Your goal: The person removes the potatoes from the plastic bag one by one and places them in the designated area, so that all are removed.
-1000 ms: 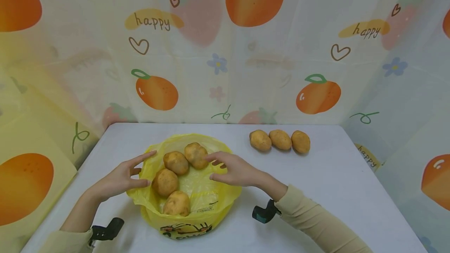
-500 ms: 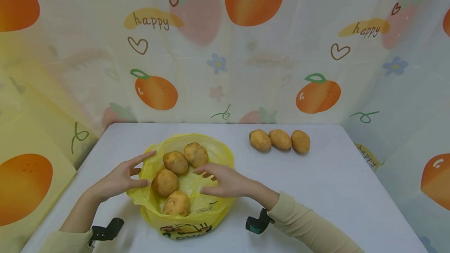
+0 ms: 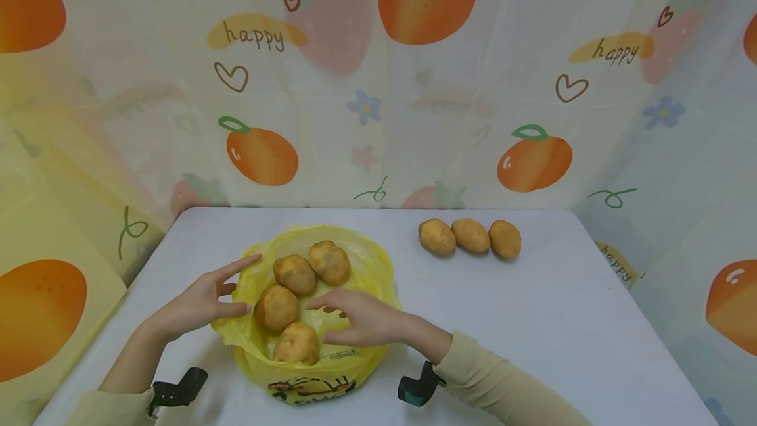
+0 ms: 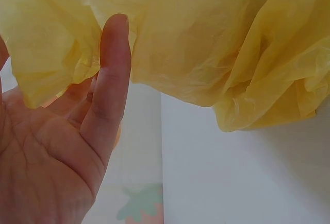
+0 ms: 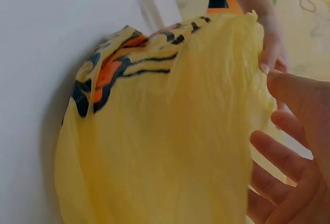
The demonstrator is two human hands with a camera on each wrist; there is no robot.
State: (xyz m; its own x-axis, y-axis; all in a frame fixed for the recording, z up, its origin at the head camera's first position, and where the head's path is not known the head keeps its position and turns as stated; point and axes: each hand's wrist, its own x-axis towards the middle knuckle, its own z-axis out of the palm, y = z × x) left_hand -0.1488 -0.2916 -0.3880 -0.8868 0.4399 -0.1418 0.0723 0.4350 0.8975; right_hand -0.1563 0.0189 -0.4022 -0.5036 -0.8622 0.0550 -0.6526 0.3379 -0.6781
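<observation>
Printed cloth (image 3: 443, 91) hangs beyond the yellow bag (image 3: 253, 367), and the white surface (image 3: 514, 340) lies under it. The bag stands wide-mouthed. At its left rim I have my left hand (image 3: 198, 300) spread, thumb and forefinger well apart, resting against the plastic. Over its right part is my right hand (image 3: 369, 321), fingers loosely bent and parted, holding nothing. Four potatoes (image 3: 276, 308) sit inside the bag, toward its left; three more potatoes (image 3: 471, 235) lie beyond it to the right, in a close row.
</observation>
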